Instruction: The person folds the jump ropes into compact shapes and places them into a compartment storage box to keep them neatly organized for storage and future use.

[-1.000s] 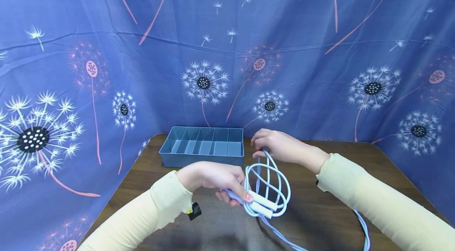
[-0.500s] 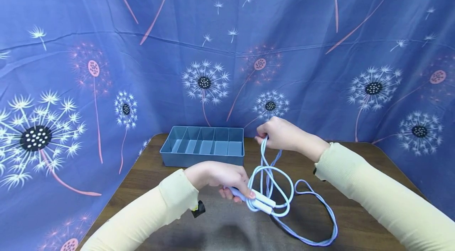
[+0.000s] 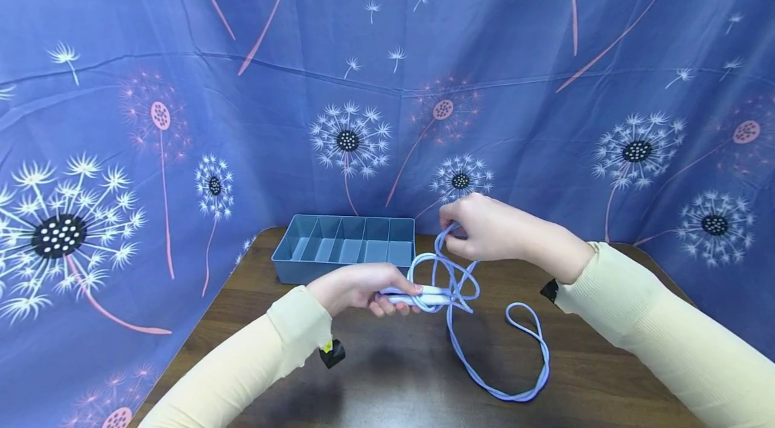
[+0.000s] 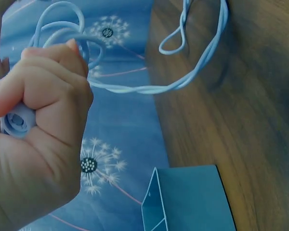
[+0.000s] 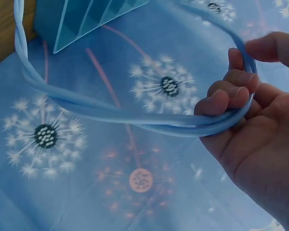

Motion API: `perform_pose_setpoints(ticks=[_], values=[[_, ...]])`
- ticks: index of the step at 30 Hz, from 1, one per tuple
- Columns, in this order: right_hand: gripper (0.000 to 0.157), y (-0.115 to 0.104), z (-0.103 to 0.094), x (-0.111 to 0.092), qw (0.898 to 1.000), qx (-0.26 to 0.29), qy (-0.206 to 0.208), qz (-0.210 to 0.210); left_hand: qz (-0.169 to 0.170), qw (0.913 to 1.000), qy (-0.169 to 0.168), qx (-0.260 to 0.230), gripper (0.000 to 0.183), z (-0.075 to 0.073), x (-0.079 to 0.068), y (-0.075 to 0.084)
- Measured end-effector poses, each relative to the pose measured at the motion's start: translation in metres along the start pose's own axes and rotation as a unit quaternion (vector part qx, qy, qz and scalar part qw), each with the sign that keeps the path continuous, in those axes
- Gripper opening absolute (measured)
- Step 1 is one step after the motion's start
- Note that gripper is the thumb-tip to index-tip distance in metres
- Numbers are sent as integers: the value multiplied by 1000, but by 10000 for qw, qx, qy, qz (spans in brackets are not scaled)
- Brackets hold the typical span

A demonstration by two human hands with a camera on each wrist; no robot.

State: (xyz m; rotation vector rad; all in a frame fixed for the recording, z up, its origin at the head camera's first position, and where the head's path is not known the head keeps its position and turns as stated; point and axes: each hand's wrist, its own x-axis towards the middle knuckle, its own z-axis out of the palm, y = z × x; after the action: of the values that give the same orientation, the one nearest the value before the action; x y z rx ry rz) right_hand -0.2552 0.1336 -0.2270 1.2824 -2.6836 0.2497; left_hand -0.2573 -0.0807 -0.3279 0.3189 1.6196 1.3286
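A pale blue jump rope (image 3: 544,361) hangs between the two hands, its far loop lying on the table. My left hand (image 3: 366,287) grips its two white handles (image 3: 432,295) side by side, with cord looped around them. In the left wrist view the hollow end of one handle (image 4: 18,120) pokes out of the fist. Up and to the right, my right hand (image 3: 493,229) holds a twisted doubled stretch of the cord. The right wrist view shows the cord (image 5: 135,118) passing through its curled fingers, thumb against it.
A blue-grey divided box (image 3: 315,272) stands at the back of the wooden table (image 3: 387,374), just behind my left hand. A blue curtain (image 3: 521,118) with a dandelion print hangs behind and at both sides.
My right hand first rises with the cord, then comes slightly toward the right. The left hand lifts and levels the handles. The trailing cord slides inward from the right, its loop now smaller.
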Motion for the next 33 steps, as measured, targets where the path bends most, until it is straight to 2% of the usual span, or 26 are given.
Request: perform_pose_setpoints(ticks=[6, 9, 12, 18, 24, 28, 33], values=[[4, -13, 9, -10, 9989, -4, 433, -184, 293, 9978, 382, -459, 28, -7, 0, 0], [5, -17, 16, -13, 9975, -59, 687, -170, 406, 9968, 504, -477, 28, -8, -1, 0], [5, -20, 21, -13, 9960, -191, 872, -31, 435, 9974, 450, -356, 28, -6, -1, -1], [9, -17, 27, 0, 9928, -489, 1065, 264, 507, 9974, 430, 290, 27, 4, -4, 0], [6, 0, 35, 16, 9937, -445, 940, 414, 655, 9880, 541, 1291, 25, 23, -12, 5], [5, 4, 35, 21, 9942, -327, 1010, 184, 704, 9841, 468, 1561, 23, 29, -14, 8], [2, -6, 25, 16, 9840, -384, 1676, -470, 610, 9895, 456, 1224, 27, 19, -14, 7]])
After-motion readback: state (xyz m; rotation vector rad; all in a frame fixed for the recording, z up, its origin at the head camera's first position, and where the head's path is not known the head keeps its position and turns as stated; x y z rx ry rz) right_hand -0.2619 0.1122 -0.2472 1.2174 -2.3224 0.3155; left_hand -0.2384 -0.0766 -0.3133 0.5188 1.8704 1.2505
